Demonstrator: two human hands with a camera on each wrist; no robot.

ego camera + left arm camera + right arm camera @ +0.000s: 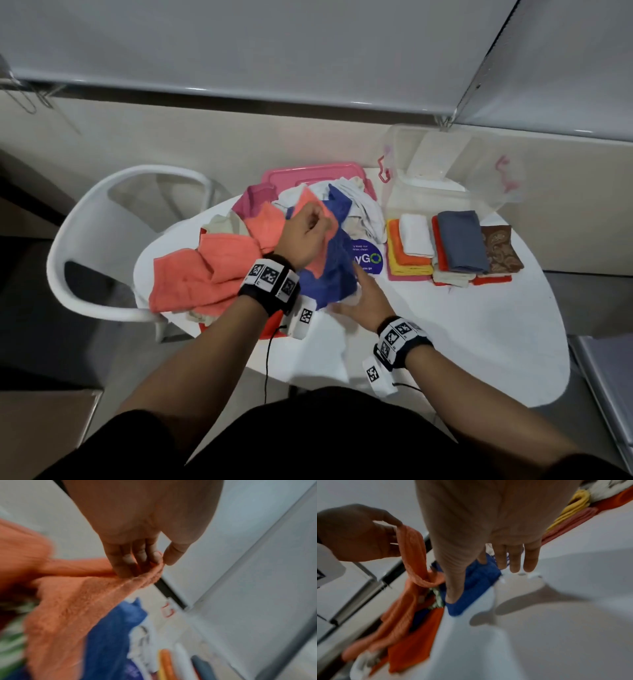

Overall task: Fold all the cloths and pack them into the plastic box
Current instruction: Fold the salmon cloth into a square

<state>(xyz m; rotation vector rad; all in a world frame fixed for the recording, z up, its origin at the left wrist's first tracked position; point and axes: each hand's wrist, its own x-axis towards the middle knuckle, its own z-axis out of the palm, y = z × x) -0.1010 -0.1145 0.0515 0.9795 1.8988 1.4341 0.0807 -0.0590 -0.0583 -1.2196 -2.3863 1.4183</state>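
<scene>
My left hand [310,229] is raised over the cloth pile and pinches the corner of a salmon-orange cloth [72,605] between thumb and fingers [155,557]. The cloth [212,274] trails down to the left side of the table. My right hand [364,298] lies with straight fingers [513,559] beside a crumpled blue cloth [334,270], its thumb against the blue cloth [471,582]. The clear plastic box [448,164] stands open at the back right, with pink latches. Folded cloths [452,246] lie stacked in front of it.
A white round table [462,335] carries everything. A pink lid [308,174] lies behind the pile of white, beige and magenta cloths [359,202]. A round blue sticker [368,258] shows on the tabletop. A white chair [113,240] stands to the left.
</scene>
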